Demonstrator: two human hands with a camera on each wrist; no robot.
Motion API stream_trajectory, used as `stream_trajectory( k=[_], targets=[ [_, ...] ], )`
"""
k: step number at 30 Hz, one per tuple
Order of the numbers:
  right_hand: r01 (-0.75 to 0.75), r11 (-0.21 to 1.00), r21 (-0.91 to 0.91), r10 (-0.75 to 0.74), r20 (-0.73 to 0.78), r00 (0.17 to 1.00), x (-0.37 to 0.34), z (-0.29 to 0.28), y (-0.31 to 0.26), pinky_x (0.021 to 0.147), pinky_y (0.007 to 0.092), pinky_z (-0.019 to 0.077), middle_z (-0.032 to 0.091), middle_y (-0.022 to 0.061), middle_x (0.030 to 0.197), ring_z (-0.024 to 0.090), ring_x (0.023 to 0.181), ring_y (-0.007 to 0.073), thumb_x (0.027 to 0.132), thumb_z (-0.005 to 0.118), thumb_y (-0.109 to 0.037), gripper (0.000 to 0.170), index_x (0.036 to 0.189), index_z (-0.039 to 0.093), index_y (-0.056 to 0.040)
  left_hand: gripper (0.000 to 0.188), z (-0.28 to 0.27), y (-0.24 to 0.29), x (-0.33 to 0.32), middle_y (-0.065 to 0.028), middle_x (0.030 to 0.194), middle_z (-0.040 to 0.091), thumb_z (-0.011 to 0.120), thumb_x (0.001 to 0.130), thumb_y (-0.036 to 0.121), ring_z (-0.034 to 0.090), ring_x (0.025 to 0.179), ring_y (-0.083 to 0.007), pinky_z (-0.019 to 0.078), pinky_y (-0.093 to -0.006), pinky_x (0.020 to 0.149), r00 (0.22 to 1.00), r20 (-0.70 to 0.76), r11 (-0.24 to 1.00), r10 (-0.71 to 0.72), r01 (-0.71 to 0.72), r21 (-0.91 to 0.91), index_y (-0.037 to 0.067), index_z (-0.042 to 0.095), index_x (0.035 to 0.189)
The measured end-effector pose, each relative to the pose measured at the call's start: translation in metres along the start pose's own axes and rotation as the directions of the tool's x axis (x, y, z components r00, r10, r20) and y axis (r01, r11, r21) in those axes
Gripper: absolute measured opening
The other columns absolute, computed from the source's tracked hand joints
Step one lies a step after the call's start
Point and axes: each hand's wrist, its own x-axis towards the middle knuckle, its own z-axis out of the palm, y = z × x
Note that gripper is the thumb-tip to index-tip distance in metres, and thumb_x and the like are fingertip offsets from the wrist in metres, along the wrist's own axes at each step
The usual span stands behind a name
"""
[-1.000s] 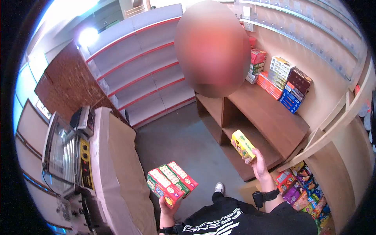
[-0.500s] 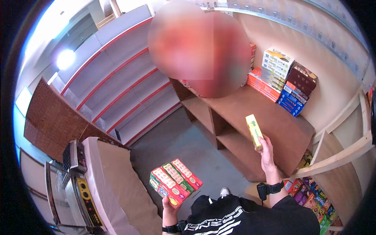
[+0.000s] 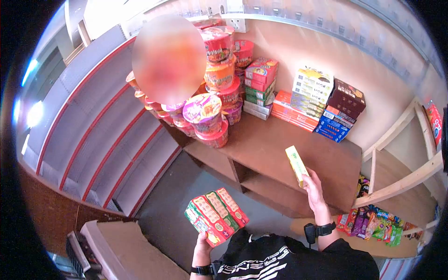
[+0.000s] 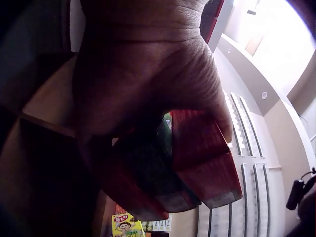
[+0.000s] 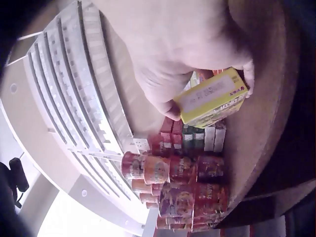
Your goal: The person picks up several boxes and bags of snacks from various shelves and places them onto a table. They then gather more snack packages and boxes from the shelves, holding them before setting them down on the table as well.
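My left hand [image 3: 202, 246] holds several boxes side by side, red ones [image 3: 204, 212] with a green one [image 3: 220, 207] between them, low in the middle of the head view. In the left wrist view the palm [image 4: 148, 74] covers part of these boxes [image 4: 207, 168], fingers bent round them. A yellow box [image 3: 297, 165] is pinched at its lower end by my right hand [image 3: 315, 192], above the brown counter [image 3: 261, 144]. The right wrist view shows thumb and fingers on opposite ends of that yellow box [image 5: 212, 98].
Stacked cup noodles [image 3: 205, 114] stand on the counter's left part. Behind are red boxes [image 3: 261, 70], white-and-yellow boxes [image 3: 311, 91] and blue boxes [image 3: 332, 126] against the wall. White shelves [image 3: 100, 140] with red edges rise at left. Wooden framing [image 3: 401, 182] and snack bags [image 3: 368, 224] are at right.
The head view has turned right, bringing the cup noodles and red boxes into sight. The right hand with the yellow box has moved from beside the counter to above it. Both hands keep their hold.
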Motion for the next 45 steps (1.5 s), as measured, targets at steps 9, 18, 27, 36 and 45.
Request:
stream_trajectory(
  k=[9, 18, 27, 36, 45],
  targets=[
    [0.319, 0.683, -0.657, -0.482, -0.078, 0.873, -0.008, 0.051, -0.042, 0.099, 0.0407, 0.0406, 0.054, 0.0183, 0.122, 0.052, 0.116, 0.0308, 0.074, 0.079, -0.025, 0.066, 0.129, 0.048, -0.0051, 0.079, -0.015, 0.075, 0.091, -0.0115, 0.129, 0.055, 0.076, 0.075, 0.028, 0.056, 0.116, -0.0236, 0.0434, -0.0384, 0.102, 0.884, 0.271, 0.925, -0.38, 0.369, 0.095, -0.001, 0.037, 0.137],
    [0.217, 0.503, -0.837, -0.523, -0.094, 0.847, -0.028, 0.023, -0.025, 0.098, 0.0434, 0.0424, 0.045, 0.021, 0.127, 0.05, 0.116, 0.0373, 0.071, 0.08, -0.025, 0.069, 0.128, 0.046, -0.0073, 0.073, 0.034, 0.067, 0.155, -0.0115, 0.128, 0.056, 0.074, 0.077, 0.028, 0.057, 0.115, -0.0239, 0.0439, -0.0388, 0.102, 0.734, 0.479, 0.876, -0.481, 0.432, 0.216, -0.001, 0.04, 0.135],
    [0.095, 0.576, -0.812, -0.446, -0.215, 0.869, -0.024, 0.0, -0.008, 0.103, 0.0454, 0.0382, 0.041, 0.0233, 0.134, 0.044, 0.123, 0.041, 0.07, 0.081, -0.028, 0.074, 0.132, 0.045, -0.0079, 0.077, 0.077, 0.056, 0.187, -0.0119, 0.131, 0.055, 0.074, 0.077, 0.034, 0.057, 0.116, -0.0242, 0.0449, -0.0387, 0.101, 0.691, 0.547, 0.876, -0.473, 0.435, 0.208, 0.0, 0.039, 0.136],
    [0.264, 0.964, 0.037, -0.266, 0.206, 0.942, -0.004, 0.015, -0.067, 0.115, 0.044, 0.0195, 0.019, 0.0208, 0.154, 0.021, 0.142, 0.0322, 0.065, 0.085, -0.044, 0.119, 0.149, 0.013, -0.001, 0.077, 0.179, 0.06, 0.202, -0.0086, 0.126, 0.054, 0.081, 0.074, 0.017, 0.052, 0.118, -0.0198, 0.0411, -0.0369, 0.103, 0.708, 0.546, 0.783, -0.447, 0.014, 0.622, 0.002, 0.036, 0.135],
    [0.422, 0.893, -0.154, -0.297, 0.502, 0.812, 0.022, 0.024, -0.078, 0.115, 0.0378, 0.0198, 0.014, 0.0244, 0.154, 0.019, 0.143, 0.0285, 0.059, 0.09, -0.043, 0.145, 0.147, -0.017, 0.0, 0.107, 0.209, 0.037, 0.22, -0.0194, 0.138, 0.039, 0.083, 0.061, 0.04, 0.036, 0.133, -0.0319, 0.0237, -0.0435, 0.114, 0.612, 0.663, 0.31, -0.431, -0.589, 0.746, 0.004, 0.024, 0.143]
  ],
)
